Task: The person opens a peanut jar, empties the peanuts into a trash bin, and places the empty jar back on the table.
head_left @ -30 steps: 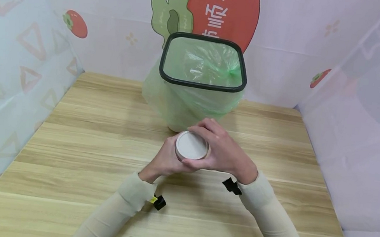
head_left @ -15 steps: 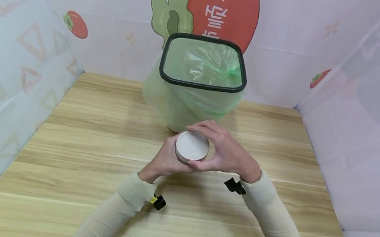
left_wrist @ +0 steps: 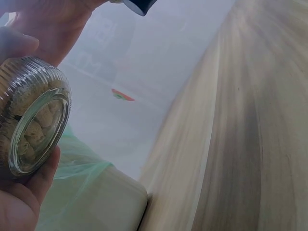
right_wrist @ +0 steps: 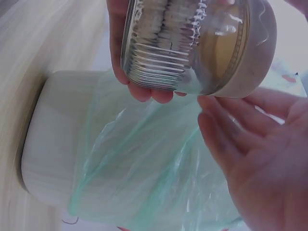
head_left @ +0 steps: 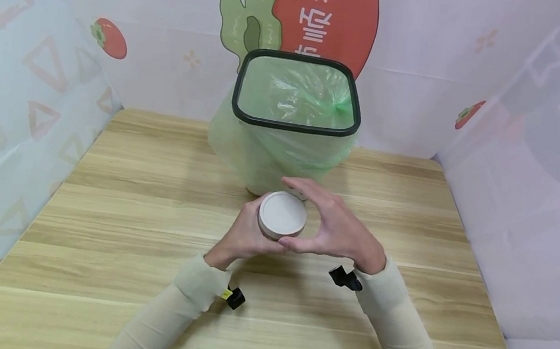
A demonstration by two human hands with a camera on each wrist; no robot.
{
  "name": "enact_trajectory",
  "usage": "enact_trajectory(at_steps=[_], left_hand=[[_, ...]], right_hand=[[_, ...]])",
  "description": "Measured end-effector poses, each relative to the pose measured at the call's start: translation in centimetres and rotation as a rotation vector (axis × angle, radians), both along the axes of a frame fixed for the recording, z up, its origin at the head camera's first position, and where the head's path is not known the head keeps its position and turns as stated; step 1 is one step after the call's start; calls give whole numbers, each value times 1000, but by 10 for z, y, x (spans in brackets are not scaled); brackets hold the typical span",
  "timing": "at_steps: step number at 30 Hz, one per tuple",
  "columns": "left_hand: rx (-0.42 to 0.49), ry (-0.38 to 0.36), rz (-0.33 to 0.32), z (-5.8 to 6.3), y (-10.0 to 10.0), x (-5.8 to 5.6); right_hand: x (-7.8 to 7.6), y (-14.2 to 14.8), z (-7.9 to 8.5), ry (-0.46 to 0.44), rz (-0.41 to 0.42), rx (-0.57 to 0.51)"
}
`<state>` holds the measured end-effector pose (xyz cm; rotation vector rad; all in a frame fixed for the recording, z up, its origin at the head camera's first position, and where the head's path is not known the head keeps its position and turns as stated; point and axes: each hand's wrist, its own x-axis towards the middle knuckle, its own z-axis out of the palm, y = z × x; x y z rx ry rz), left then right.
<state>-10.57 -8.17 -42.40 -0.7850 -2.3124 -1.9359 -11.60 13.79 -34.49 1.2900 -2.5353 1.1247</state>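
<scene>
A ridged clear glass jar (right_wrist: 161,53) with an off-white lid (head_left: 283,214) is held over the table. Light brown lumpy pieces show through its base in the left wrist view; their kind is unclear. My left hand (head_left: 246,229) grips the jar's body from the left, fingers wrapped behind it. On the other side, my right hand (head_left: 340,228) is spread in a wide arch around the lid. Its index finger stands apart from the lid. The thumb tip lies close to the near edge of the lid; whether it touches I cannot tell.
Just behind the hands stands a pale bin (right_wrist: 57,139) lined with a thin green bag (head_left: 283,146), its dark rim (head_left: 296,126) facing up. The wooden table (head_left: 127,238) is bounded by printed cloth walls. A small black device (head_left: 346,278) hangs at each wrist.
My right hand has loosened from the lid and drawn slightly right, its fingers spreading wider. The left hand and the jar have stayed in place, and the lid is still on.
</scene>
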Motion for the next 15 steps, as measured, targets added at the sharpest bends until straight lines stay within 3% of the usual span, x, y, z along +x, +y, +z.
enact_trajectory(at_steps=[7, 15], left_hand=[[-17, 21, 34, 3, 2, -2], [-15, 28, 40, 5, 3, -5]], right_hand=[[5, 0, -7, 66, -174, -68], [7, -6, -11, 105, -247, -112]])
